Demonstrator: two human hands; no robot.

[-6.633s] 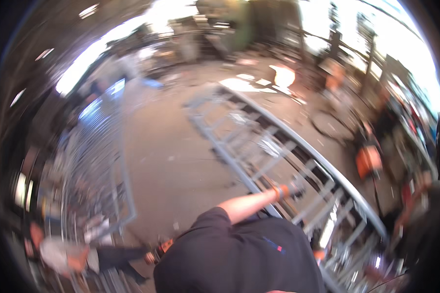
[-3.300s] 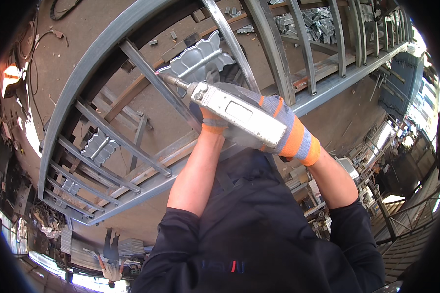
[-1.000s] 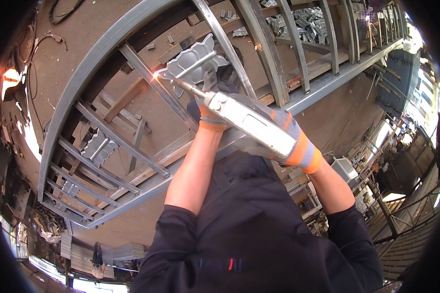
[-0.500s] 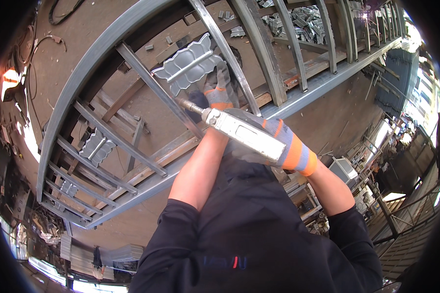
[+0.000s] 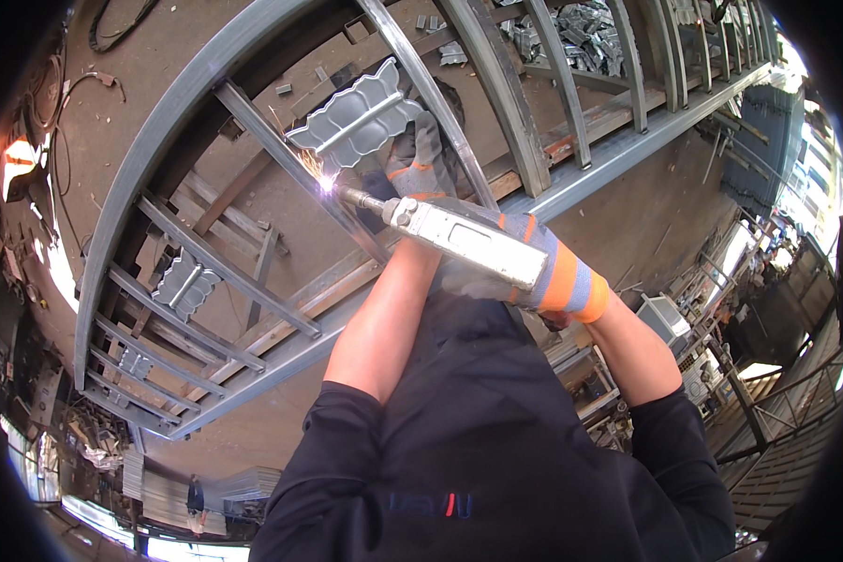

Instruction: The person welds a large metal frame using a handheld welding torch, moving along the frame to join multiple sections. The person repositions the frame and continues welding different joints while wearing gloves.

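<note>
Two hands: the left hand [image 5: 412,164] in a grey-and-orange glove lies flat beside the embossed grey metal leaf plate [image 5: 354,120]; the right hand [image 5: 525,272] wraps the long silver welding torch [image 5: 445,234].
Spark: at the torch tip, just below the plate, on the grey steel gate frame [image 5: 253,122].
Progress: this joint looks under way; a second leaf plate [image 5: 185,284] sits well left.

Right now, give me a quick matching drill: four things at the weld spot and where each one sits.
1 welding torch
2 left hand
3 pressed metal leaf
4 spark

a at the torch tip
b gripped in the right hand
c on the bar beside the leaf
d on the gate frame, above the spark

1-b, 2-c, 3-d, 4-a
</note>
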